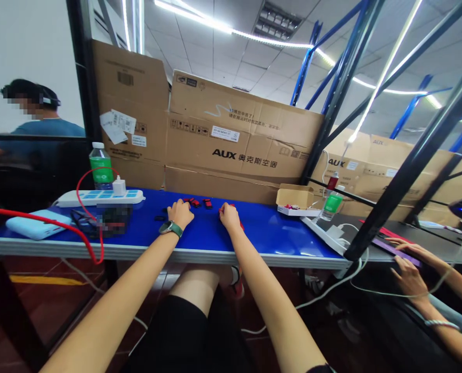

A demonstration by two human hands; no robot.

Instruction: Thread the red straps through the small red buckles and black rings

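L hand [181, 215]: palm down over table, fingers bent, tips at the small red/blk pcs [194, 202]; can't tell if grip is clamped on 1 or just resting.
Watch [171, 228]: on L wrist, green strap.
R hand [228, 215]: fingers curled together over red item [242, 225], red peeking out at edge of fist; clamped or only covering it, can't tell.
Red/blk pcs: on table, just beyond L fingers; 1 separate red/blk pc [207, 204] lies btwn the 2 hands, a bit farther back.
Blk bits [159, 218]: on table, just L of L hand.
Table [277, 235]: blue top, grey front edge.
Table L end: white pwr strip [73, 198] w/ white plug [119, 186] on it, green-label bottle [100, 166] behind; lt-blue case [38, 224] nearer front edge, red cable [69, 226] across.
Table R end: small open carton [296, 211], red bits inside; 2nd bottle [332, 205] next to it.
Back: AUX cardboard [242, 132] upright along rear edge.
Far R: co-worker's hands [411, 274] near purple strip [397, 252].
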